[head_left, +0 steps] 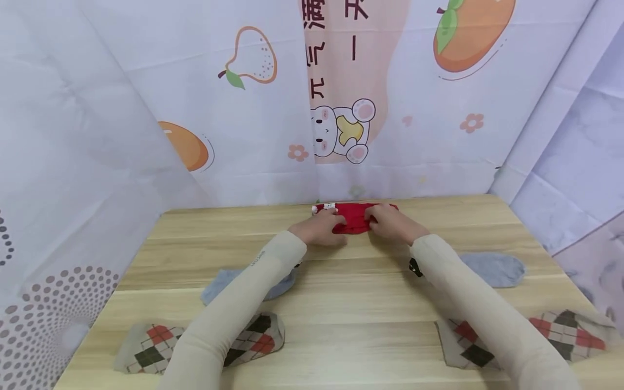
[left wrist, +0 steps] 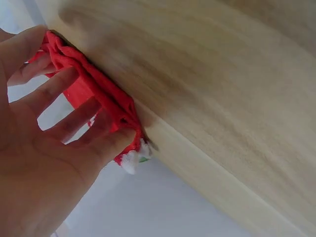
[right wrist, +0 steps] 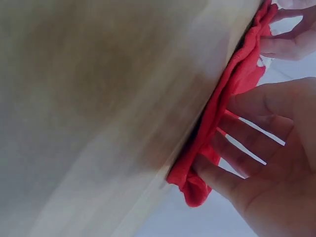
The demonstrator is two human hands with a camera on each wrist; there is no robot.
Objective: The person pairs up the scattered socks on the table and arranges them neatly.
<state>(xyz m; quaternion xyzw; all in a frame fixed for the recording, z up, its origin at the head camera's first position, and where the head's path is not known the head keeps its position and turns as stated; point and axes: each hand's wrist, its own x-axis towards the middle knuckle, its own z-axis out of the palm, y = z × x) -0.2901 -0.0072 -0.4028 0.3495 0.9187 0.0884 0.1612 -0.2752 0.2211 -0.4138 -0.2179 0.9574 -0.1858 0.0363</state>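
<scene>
A red sock (head_left: 352,215) with a white fluffy patch at its left end lies crosswise at the far edge of the table. My left hand (head_left: 323,226) rests on its left part, fingers spread and lightly bent. On the right part lie the fingertips of my right hand (head_left: 391,222). Seen from the left wrist, the red fabric (left wrist: 94,84) is bunched in folds under the spread fingers, with white fluff (left wrist: 131,162) at one end. In the right wrist view the fingers touch the rolled edge of the red fabric (right wrist: 210,126), palm clear of it.
Grey-blue socks lie on the left (head_left: 219,284) and right (head_left: 497,269), partly behind my forearms. Nearer are argyle socks on the left (head_left: 151,346) and right (head_left: 567,333), each crossed by a sleeve. A printed curtain (head_left: 253,135) hangs directly behind the wooden table (head_left: 361,325).
</scene>
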